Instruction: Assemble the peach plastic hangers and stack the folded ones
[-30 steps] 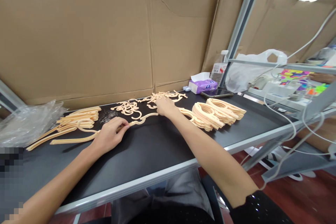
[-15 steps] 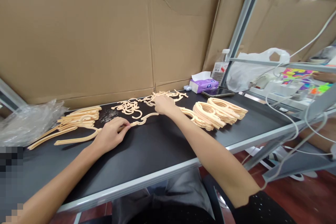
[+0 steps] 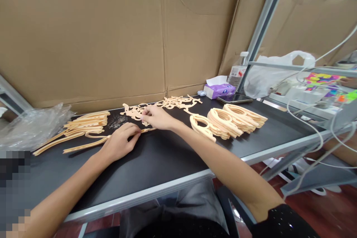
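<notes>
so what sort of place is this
Probably a small workshop or hand-assembly bench: many alike pale parts lie in piles on a black worktop, with cardboard sheets standing behind it and a metal upright nearby.

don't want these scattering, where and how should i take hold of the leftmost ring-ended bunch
Probably pinch the leftmost ring-ended bunch by its tips, from the near side: they jut nearward, while the next bunch crowds its right.
</notes>
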`<state>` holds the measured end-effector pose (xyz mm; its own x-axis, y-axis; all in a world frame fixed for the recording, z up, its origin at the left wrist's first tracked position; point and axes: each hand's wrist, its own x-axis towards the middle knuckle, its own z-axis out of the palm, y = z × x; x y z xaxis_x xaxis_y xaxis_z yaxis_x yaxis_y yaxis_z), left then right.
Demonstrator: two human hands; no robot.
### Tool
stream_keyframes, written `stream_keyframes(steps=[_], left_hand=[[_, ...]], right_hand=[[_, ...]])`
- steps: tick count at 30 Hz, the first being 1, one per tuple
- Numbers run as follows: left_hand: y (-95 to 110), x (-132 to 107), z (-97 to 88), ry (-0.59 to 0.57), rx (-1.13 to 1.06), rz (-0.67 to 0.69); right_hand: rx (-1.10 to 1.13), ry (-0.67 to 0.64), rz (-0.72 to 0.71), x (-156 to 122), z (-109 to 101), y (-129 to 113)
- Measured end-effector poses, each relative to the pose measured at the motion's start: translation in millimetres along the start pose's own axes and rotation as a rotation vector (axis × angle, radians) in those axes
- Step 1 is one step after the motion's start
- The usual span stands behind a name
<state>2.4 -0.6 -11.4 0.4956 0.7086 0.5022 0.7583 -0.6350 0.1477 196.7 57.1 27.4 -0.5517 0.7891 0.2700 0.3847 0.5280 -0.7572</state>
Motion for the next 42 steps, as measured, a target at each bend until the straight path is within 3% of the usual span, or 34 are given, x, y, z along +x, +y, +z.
stream_keyframes(steps=[5,9,17,21,26,30,36,42], left_hand=[[1.1,0.9,0.0,0.008,-0.009,-0.028],[4.0,2.0,-1.6,0.045,-0.06,-0.127],[0.0,2.3,-6.3,0.183,-0.132,-0.421],[-4.2,3.5,-6.2,0.276,-0.299,-0.523],[-10.6,5.7,-6.1,0.357,-0.501,-0.586],[-17.0,6.5,-7.1,0.371,-0.575,-0.603],[-21.3,9.6,-13.1,0.518,-0.676,-0.665],[-16.9,7.5,-12.8,0.383,-0.485,-0.637]], right_hand=[[-0.167,0.005,0.071,-8.1,9.4,-3.5],[-0.245,-0.027,0.071,-10.2,12.4,-1.6],[-0.242,0.005,-0.141,-12.7,20.6,-3.0],[-0.383,0.074,-0.292,-15.5,20.7,-5.8],[-0.508,0.049,-0.428,-17.7,26.2,-8.5],[-0.526,0.013,-0.395,-21.0,31.3,-13.1],[-0.548,-0.029,-0.289,-26.2,34.4,-16.9],[-0.609,-0.118,-0.276,-25.9,41.2,-14.5]])
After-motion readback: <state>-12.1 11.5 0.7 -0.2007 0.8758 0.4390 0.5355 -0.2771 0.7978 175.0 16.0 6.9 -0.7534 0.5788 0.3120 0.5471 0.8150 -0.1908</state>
